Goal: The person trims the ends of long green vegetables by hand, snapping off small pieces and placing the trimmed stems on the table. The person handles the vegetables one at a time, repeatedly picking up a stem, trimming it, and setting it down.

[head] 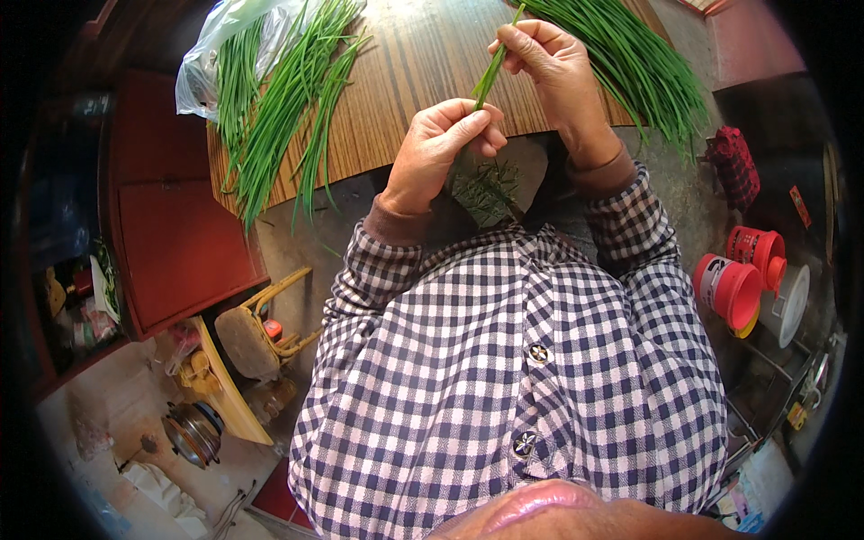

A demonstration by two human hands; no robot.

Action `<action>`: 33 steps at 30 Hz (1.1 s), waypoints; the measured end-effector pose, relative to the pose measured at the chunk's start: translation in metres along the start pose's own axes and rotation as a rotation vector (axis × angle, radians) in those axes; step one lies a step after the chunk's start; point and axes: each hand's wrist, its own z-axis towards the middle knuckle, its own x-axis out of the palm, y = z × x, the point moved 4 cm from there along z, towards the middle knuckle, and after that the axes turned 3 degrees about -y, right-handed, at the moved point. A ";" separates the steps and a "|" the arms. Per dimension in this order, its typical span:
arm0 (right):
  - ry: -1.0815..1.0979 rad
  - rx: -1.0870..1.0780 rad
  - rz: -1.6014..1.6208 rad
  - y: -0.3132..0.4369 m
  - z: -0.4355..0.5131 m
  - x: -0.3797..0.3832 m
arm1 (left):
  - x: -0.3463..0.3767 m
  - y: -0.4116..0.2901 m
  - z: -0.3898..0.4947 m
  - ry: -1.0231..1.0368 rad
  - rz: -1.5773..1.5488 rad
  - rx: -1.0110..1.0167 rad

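Observation:
A few green garlic chive stalks (494, 69) span the gap between my hands, above the near edge of the wood-grain table (418, 61). My left hand (442, 145) pinches their lower end between thumb and fingers. Higher up, my right hand (547, 64) grips them near the other end, thumb against forefinger. To the left, a loose pile of chives (290, 101) hangs over the table edge, partly in a clear plastic bag (202, 74). A larger bundle of chives (628, 67) lies along the right side of the table.
Below my hands, green trimmings (489, 189) lie in a heap. A red cabinet (185, 250) stands at left, with a yellow-framed chair (253, 337) beside it. Red buckets (729, 290) sit at right. A metal pot (192, 432) is at lower left.

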 end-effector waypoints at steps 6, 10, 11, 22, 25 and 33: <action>-0.050 0.022 0.056 0.006 0.004 -0.017 | 0.003 0.000 -0.004 0.002 -0.010 -0.018; -0.023 0.029 0.080 0.007 0.005 -0.019 | 0.003 0.000 -0.001 -0.053 -0.062 0.005; -0.021 0.035 0.083 0.007 0.005 -0.019 | 0.002 0.000 -0.001 -0.061 -0.078 0.001; -0.044 0.009 0.136 0.008 0.007 -0.031 | -0.004 0.001 -0.001 -0.093 -0.130 -0.026; -0.045 -0.008 0.138 0.009 0.009 -0.032 | -0.005 0.001 -0.002 -0.102 -0.096 -0.050; -0.311 -0.068 0.098 0.033 0.012 -0.052 | -0.008 0.006 -0.012 -0.033 0.037 -0.046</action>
